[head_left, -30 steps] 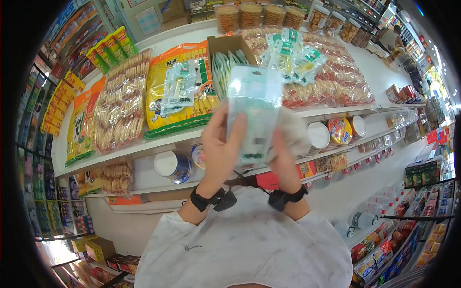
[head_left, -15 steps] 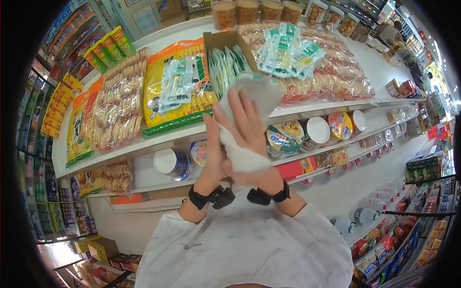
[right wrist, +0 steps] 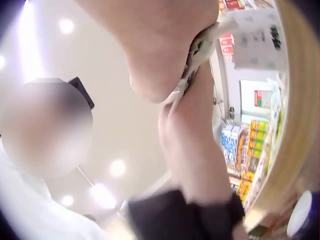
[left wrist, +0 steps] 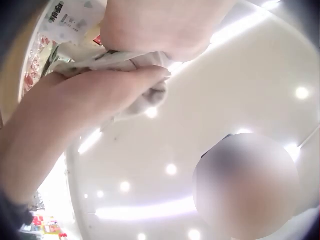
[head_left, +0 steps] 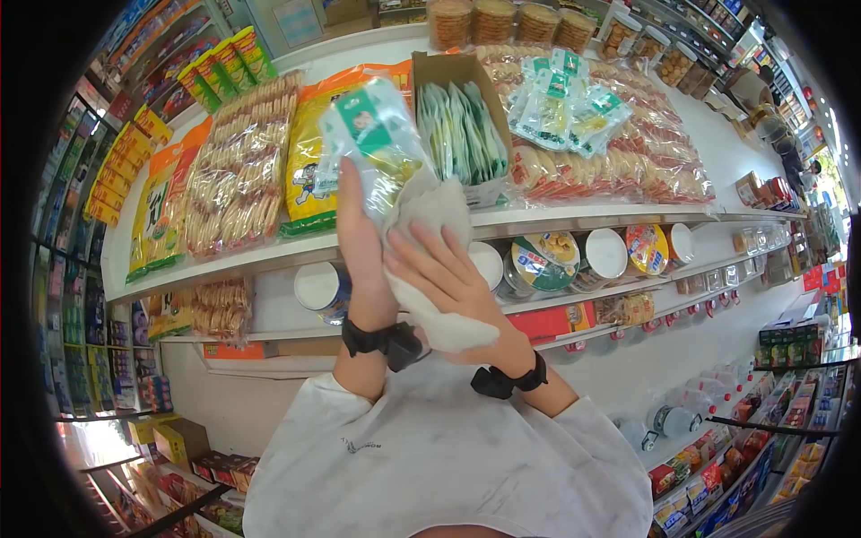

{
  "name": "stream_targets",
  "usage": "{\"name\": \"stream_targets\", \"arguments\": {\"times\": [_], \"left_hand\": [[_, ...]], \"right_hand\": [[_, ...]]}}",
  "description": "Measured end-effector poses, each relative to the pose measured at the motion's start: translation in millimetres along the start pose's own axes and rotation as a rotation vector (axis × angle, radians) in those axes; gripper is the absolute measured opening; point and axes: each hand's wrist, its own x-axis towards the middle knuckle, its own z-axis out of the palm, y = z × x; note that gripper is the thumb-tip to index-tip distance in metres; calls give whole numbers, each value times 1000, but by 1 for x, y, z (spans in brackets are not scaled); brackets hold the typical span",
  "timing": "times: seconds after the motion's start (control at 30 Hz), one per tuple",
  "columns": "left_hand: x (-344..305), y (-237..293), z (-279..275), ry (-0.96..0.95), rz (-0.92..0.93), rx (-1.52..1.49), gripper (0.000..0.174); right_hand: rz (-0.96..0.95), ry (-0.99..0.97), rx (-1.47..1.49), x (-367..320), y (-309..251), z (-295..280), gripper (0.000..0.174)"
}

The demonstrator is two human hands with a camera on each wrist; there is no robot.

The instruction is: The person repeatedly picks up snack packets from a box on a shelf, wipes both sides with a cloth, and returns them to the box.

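A clear packet with a green label [head_left: 368, 125] is held up over the shelf front in the head view, tilted to the left. My left hand [head_left: 363, 251] grips it from below, one finger stretched along its left edge. Across the packet's lower part lies a whitish cloth [head_left: 439, 323]. My right hand [head_left: 457, 291] presses that cloth against the packet with nearly straight fingers. In the right wrist view, the packet's pale printed back [right wrist: 260, 42] sticks out beyond both hands. The left wrist view shows a bunched end of the cloth [left wrist: 152, 95] below the right hand.
An open cardboard box [head_left: 489, 193] of similar packets stands behind the hands. More packets [head_left: 565, 108] lie on bagged snacks to its right. A yellow snack bag [head_left: 309, 202] is behind on the left. Tubs [head_left: 543, 260] line the lower shelf.
The packet has swung left and tilted, its green label now facing up. The right hand came over its front with the cloth and moved down. The left hand shifted left.
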Motion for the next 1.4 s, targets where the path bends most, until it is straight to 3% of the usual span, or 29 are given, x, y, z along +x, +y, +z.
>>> {"name": "stream_targets", "arguments": {"times": [0.07,0.17,0.2,0.3,0.33,0.37,0.43,0.57,0.63,0.7,0.77,0.87,0.93,1.03,1.13,1.27,1.4], "left_hand": [[3,4,3,-76,-40,-128,45],[-3,-8,11,17,-1,-156,47],[-8,-10,9,82,82,69,46],[-19,-22,1,194,318,664,47],[-18,-19,5,264,336,662,48],[-19,-16,9,334,353,660,50],[-17,-8,10,122,186,390,46],[-1,-19,3,-99,348,737,35],[2,-17,10,-254,419,957,30],[9,-20,16,-276,507,1115,23],[19,-24,24,-311,649,1306,23],[44,-32,19,-288,786,1445,23],[64,-37,11,-281,877,1587,27],[81,-44,13,-252,905,1764,25],[90,-50,18,-223,878,1822,36],[93,-58,17,-231,883,1850,26],[101,-59,4,-293,896,1704,18]], "right_hand": [[-59,-8,40,-3,7,-1,66],[61,290,10,2,18,7,68],[108,383,151,3,23,5,64],[663,572,1146,-5,18,2,53],[864,460,967,-19,22,-3,46],[769,442,866,-20,24,-11,43],[566,377,698,-12,25,-20,37],[615,654,468,-19,55,-39,32],[703,712,98,-26,108,-55,35],[599,1020,460,-7,123,-82,41],[680,987,451,-9,150,-102,50],[1012,1157,407,-2,117,-100,55],[794,1215,290,-17,119,-84,55],[776,1225,426,-34,104,-64,51],[752,1224,457,-48,94,-52,45],[886,1086,223,-73,91,-43,45],[818,1190,447,-68,96,-39,41]]}}
